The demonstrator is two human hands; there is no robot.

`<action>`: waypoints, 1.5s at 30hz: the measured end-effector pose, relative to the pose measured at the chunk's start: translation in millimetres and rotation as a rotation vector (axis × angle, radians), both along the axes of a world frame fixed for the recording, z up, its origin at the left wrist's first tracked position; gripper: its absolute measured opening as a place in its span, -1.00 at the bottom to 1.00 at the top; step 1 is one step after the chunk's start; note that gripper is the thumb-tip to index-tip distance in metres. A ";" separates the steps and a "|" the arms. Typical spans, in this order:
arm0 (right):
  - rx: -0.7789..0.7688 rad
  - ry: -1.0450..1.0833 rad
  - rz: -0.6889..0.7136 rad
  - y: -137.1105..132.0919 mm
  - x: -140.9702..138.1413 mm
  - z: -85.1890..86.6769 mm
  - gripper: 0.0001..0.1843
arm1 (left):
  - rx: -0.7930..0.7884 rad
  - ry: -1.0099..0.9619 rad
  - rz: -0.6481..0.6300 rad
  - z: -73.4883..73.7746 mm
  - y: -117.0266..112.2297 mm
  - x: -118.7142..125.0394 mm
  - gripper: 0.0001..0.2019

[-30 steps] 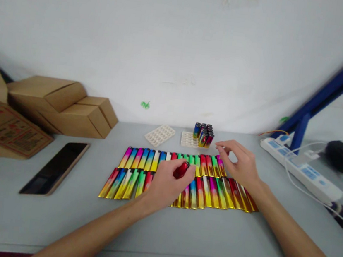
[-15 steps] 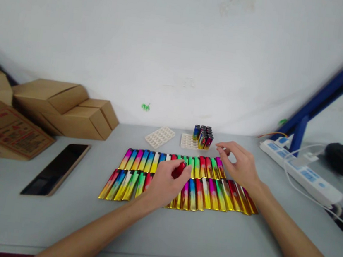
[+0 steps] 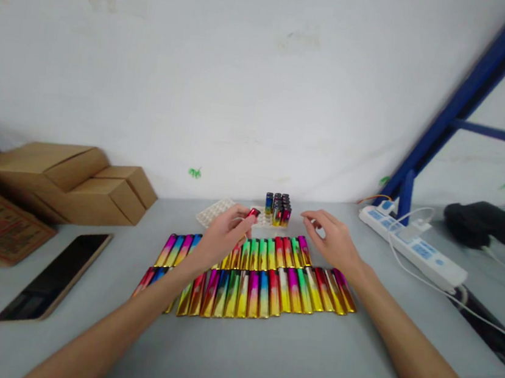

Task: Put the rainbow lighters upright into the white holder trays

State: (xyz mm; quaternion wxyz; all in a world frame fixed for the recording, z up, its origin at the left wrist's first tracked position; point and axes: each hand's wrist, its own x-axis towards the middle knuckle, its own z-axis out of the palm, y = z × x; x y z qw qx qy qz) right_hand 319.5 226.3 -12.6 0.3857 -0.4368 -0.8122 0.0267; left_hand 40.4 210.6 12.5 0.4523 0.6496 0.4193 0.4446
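My left hand (image 3: pixel 218 240) is closed on a red lighter (image 3: pixel 254 213), its dark top end pointing up and right. That hand is over the back row of lighters (image 3: pixel 279 253), beside a white tray with cells (image 3: pixel 263 221). Several shiny lighters (image 3: pixel 279 209) stand upright in that tray. My right hand (image 3: pixel 329 238) hovers right of them, empty, thumb and forefinger apart. Nearer to me lies the front row of multicoloured lighters (image 3: pixel 251 296), golden at their lower ends. My left hand and forearm cover part of both rows.
Another white tray (image 3: pixel 211 213) rests at the back, partly behind my left hand. Cardboard boxes (image 3: pixel 95 197) and a dark phone-like slab (image 3: pixel 55 275) are on the left. At right lie a power strip (image 3: pixel 415 249) with cables and a black object (image 3: pixel 482 226); a blue frame (image 3: pixel 451 106) rises behind.
My left hand has carried the red lighter from above the rows back to the tray with the upright lighters. My right hand stays open near that tray. The camera view has shifted.
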 end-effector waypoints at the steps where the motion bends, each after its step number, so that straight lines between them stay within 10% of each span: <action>1: -0.001 0.001 -0.007 1.8 2.6 -0.7 -0.77 | 0.010 0.025 0.007 1.4 11.2 -0.1 -0.69; 16: -0.109 -0.007 -0.052 18.3 21.6 -11.7 -0.74 | 0.232 0.191 0.140 -28.6 95.5 16.9 -0.66; 32: -0.073 -0.005 -0.044 25.6 24.5 -19.9 -0.78 | 0.114 0.397 -0.020 -7.0 105.5 24.7 -0.86; 45: -0.308 -0.207 0.127 17.1 28.0 -7.0 -0.79 | 0.179 0.396 0.076 -30.7 109.1 23.4 -0.84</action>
